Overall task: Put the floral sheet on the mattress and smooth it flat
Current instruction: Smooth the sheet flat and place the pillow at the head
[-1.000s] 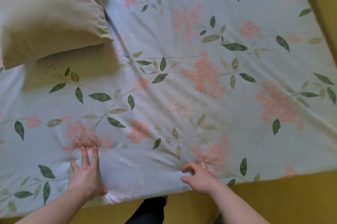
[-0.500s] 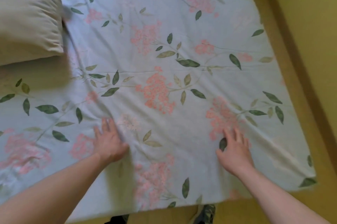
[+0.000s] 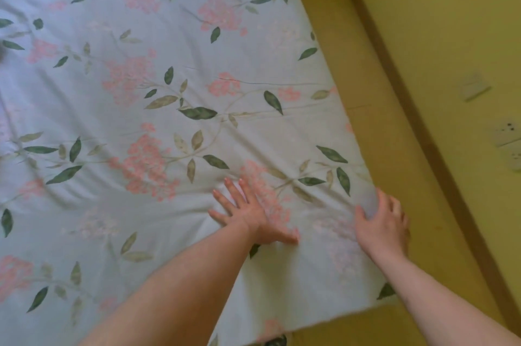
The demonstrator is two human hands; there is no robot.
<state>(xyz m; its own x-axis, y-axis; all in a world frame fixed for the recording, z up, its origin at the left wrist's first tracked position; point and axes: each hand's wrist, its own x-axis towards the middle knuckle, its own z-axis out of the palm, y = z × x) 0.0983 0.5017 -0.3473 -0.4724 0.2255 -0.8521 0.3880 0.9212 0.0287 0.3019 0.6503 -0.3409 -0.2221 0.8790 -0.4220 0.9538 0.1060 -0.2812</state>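
Your left hand (image 3: 251,216): fingers spread, flat on pale blue floral cotton sheet (image 3: 158,125).
Your right hand (image 3: 382,223): fingers slightly apart, pressing sheet's right edge.

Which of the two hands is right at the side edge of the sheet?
The right hand: it rests at the floral sheet's right edge, fingers reaching over it. The left hand lies flat further in, on a pink flower cluster.

Two bare forearms in shot — no sleeves, no watch, no rings. The left hand (image 3: 248,213) and right hand (image 3: 382,225) are ungloved — short, plain fingernails.
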